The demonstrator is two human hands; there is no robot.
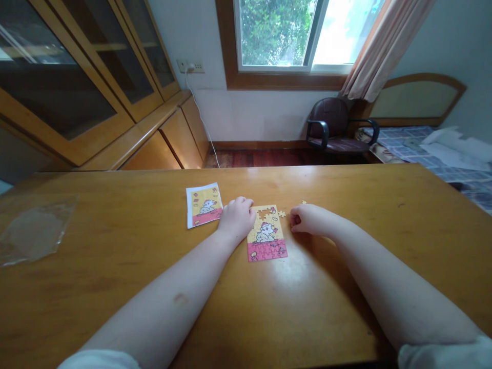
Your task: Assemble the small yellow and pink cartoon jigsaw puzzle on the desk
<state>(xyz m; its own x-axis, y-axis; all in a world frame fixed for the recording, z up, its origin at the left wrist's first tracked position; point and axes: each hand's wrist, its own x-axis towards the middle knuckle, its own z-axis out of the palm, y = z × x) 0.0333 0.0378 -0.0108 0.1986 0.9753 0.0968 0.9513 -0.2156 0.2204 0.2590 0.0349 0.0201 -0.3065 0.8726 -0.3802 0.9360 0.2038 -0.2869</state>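
Note:
A jigsaw puzzle [266, 248] with a white cartoon animal on yellow and pink lies on the table, with a gap in its upper part. My left hand [237, 218] rests at the puzzle's upper left edge, its fingers loosely bent and not gripping it. To the right of the puzzle, my right hand [307, 219] is low over the table, fingertips pinched together; what they hold, if anything, is hidden. A loose puzzle piece [282, 213] lies between the puzzle and that hand. Another small piece [304, 202] shows just beyond the right hand.
A reference picture card [203, 207] with the same picture lies left of my left hand. A clear plastic bag [36, 230] is on the left of the wooden table [115, 205]. Beyond the far edge stand a cabinet [146, 138], an office chair [334, 123] and a bed [415, 143].

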